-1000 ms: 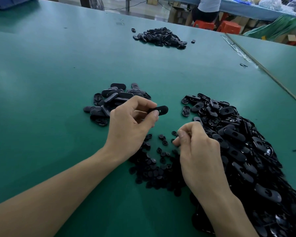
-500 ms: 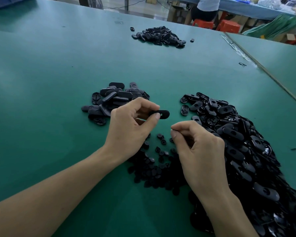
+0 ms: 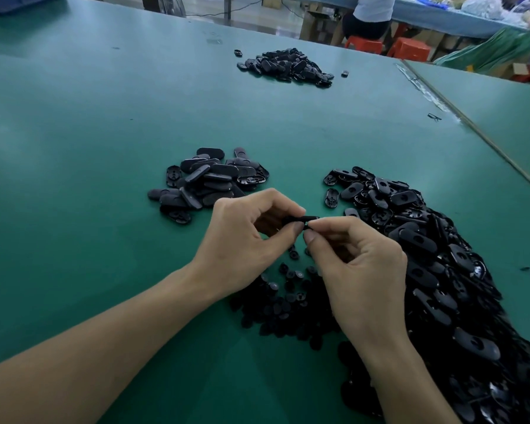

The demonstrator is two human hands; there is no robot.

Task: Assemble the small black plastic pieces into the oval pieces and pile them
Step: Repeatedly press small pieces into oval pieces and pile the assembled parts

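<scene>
Oval piece [image 3: 300, 219] pinched in left hand [image 3: 242, 237] grip; right hand [image 3: 360, 264], fingers curled, pinches its other end.

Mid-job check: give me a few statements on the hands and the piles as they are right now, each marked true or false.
1. The left hand and right hand meet at one oval piece. True.
2. The largest heap of oval pieces lies on the person's left. False: it lies on the right, beside the right hand.
3. The small round pieces lie on the table below the hands. True.
4. The far pile sits on a red stool. False: it sits on the green table; the red stools stand beyond it.
</scene>
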